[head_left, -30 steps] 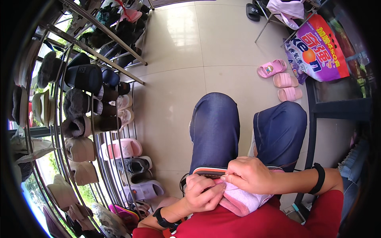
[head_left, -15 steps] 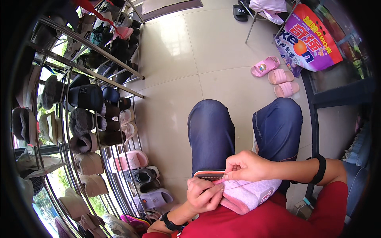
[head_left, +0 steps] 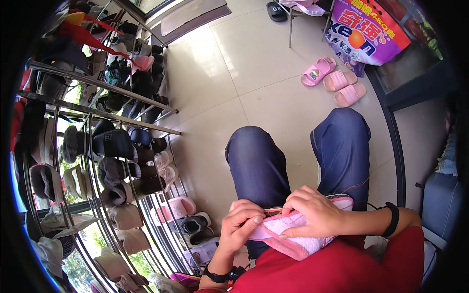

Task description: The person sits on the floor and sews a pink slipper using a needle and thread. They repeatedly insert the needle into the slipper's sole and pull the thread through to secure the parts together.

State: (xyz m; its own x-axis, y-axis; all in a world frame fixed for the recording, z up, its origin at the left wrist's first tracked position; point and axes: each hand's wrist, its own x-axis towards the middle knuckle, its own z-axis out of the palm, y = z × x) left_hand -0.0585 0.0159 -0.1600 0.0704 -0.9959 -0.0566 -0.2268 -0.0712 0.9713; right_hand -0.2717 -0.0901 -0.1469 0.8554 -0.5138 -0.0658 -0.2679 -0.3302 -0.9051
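I sit with both knees in blue jeans (head_left: 259, 161) below me. On my lap lies a pink slipper (head_left: 298, 239) with a white fuzzy lining and an orange-edged rim. My left hand (head_left: 242, 222) grips its left end, fingers curled over the edge. My right hand (head_left: 312, 215) lies over its middle, fingertips pinched down on the lining; whatever it pinches is too small to make out. A thin thread (head_left: 359, 184) trails across my right thigh. A black band (head_left: 392, 219) sits on my right wrist, a black watch (head_left: 217, 276) on my left.
A metal shoe rack (head_left: 122, 161) full of slippers and shoes stands along my left. Three pink sandals (head_left: 334, 80) lie on the tiled floor ahead, beside a purple printed bag (head_left: 371, 29). A dark table frame (head_left: 395, 122) runs along my right. A chair leg (head_left: 290, 24) is at the far top.
My head has tilted, so the scene sits lower and nearer. My right hand has come down from pulling at the slipper's rim to rest flat over its middle.
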